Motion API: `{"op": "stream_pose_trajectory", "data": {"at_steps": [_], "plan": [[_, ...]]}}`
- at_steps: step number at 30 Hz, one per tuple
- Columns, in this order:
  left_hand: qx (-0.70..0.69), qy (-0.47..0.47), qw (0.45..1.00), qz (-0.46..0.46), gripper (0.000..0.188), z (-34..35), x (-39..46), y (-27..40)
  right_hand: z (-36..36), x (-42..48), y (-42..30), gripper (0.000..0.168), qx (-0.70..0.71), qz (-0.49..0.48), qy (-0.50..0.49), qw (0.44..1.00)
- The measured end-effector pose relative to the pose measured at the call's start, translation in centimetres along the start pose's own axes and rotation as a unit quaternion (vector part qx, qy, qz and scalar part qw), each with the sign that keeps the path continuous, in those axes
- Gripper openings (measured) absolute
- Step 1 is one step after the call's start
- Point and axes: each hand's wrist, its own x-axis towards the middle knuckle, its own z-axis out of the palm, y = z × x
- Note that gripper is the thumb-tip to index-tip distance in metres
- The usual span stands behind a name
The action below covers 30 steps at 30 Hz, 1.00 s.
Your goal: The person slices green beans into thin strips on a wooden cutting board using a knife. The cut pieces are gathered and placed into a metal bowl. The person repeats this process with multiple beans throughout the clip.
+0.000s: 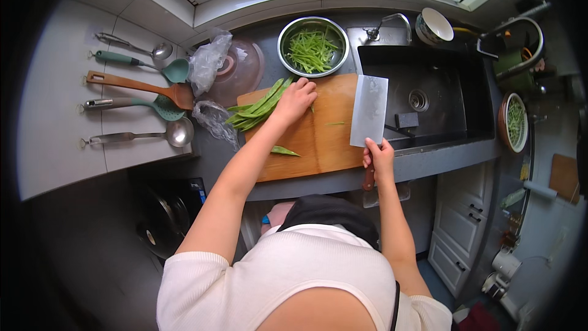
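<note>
My right hand [380, 158] grips the brown handle of a cleaver [369, 110]. Its broad blade points away from me, above the board's right edge and the sink's near left side. On the wooden cutting board [333, 156], my left hand [296, 101] is closed over the right end of a bunch of flat green beans [257, 109]; the palm and fingertips are hidden. One loose bean piece [285, 151] lies nearer me, and a thin green sliver [334, 123] lies mid-board. Behind the board, a steel bowl [279, 50] holds thin-cut green strips [312, 50].
Right of the board is a dark sink [436, 87] with a faucet [396, 17] and a dark block [407, 120]. A patterned bowl [434, 26] stands behind it. Left are a translucent lid [248, 71] and plastic bags [210, 62]. Utensils, including a ladle [179, 132], hang on the wall.
</note>
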Motion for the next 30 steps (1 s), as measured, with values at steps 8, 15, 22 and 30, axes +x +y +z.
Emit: {"op": "stream_pose_trajectory", "data": {"at_steps": [8, 15, 22, 30], "plan": [[-0.115, -0.125, 0.985, -0.030, 0.014, 0.5, 0.9, 1.0, -2.0, -0.3, 2.0, 0.015, 0.076, 0.025, 0.021, 0.997], [-0.124, -0.026, 0.990, -0.066, 0.011, 2.7, -0.8, 8.9, -2.3, 1.0, 4.9, 0.015, 0.115, 0.013, 0.010, 0.993], [-0.126, -0.032, 0.982, -0.134, 0.014, 3.9, -0.6, 8.7, -2.3, 1.4, 5.5, 0.015, 0.093, 0.013, 0.016, 0.995], [-0.099, 0.086, 0.983, -0.128, 0.043, -3.7, 9.1, 0.1, -2.4, 1.4, 5.0, 0.016, 0.062, 0.007, 0.013, 0.998]]}}
